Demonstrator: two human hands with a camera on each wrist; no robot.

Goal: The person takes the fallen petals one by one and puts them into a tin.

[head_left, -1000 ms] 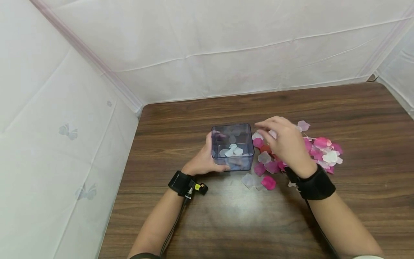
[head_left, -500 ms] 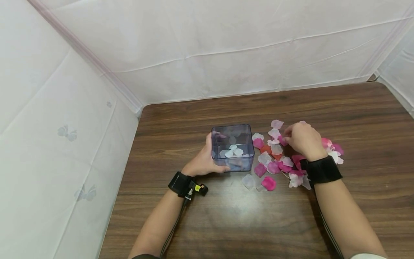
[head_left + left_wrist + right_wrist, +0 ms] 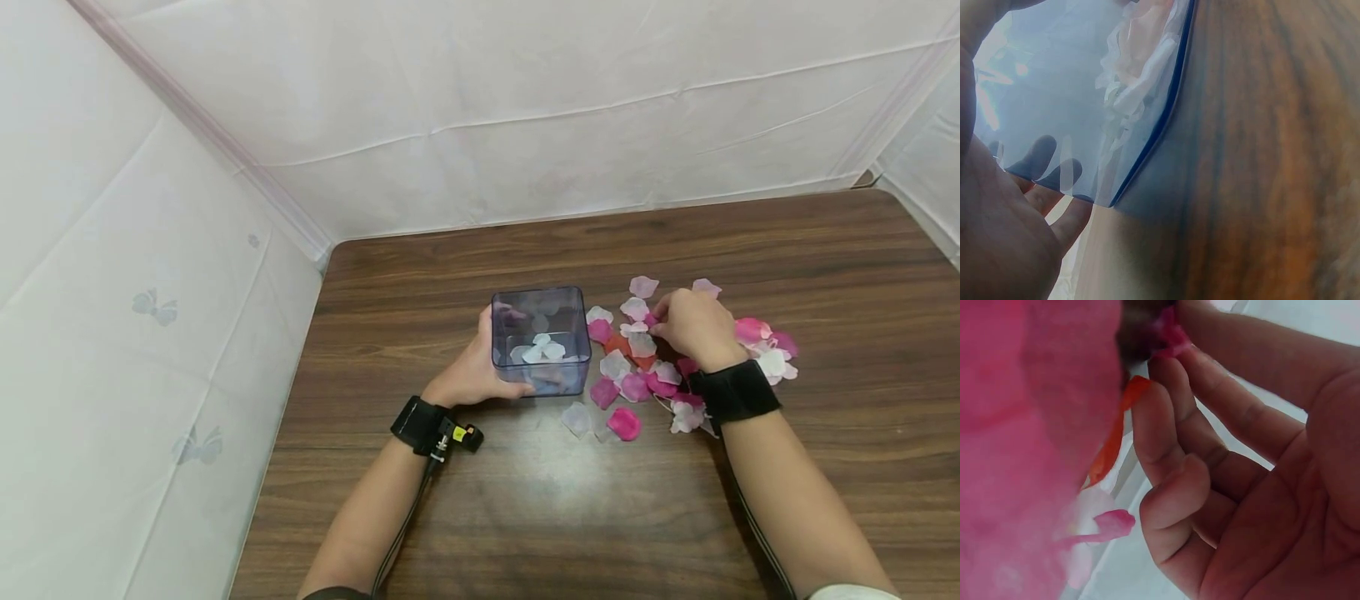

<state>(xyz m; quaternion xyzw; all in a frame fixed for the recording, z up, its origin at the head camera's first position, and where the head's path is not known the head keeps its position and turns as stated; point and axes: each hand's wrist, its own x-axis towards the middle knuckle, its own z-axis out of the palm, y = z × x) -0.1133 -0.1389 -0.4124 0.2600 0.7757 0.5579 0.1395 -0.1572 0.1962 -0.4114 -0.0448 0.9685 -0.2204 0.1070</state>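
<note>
My left hand [image 3: 474, 371] grips a clear, bluish square plastic box [image 3: 566, 379] from its left side, thumb along the front wall. Several white petals [image 3: 542, 350] lie on the bottom of the box. In the left wrist view the fingers [image 3: 1072, 220] wrap round the see-through wall. To the right of the box, my right hand [image 3: 697, 325] is down among scattered artificial flower petals [image 3: 633, 387]. In the right wrist view its thumb and index finger pinch a magenta petal [image 3: 1174, 336], while the other fingers curl loosely below.
Pink, white and red petals spread over the brown wooden table [image 3: 420, 275] between the box and the right wrist. A denser pink and white cluster [image 3: 768, 350] lies right of that wrist. White patterned sheeting [image 3: 480, 108] stands along the table's back and left edges.
My right hand has moved from beside the box rim to the right and down into the petals, then slightly left, to a magenta petal. My left hand and the box have stayed put.
</note>
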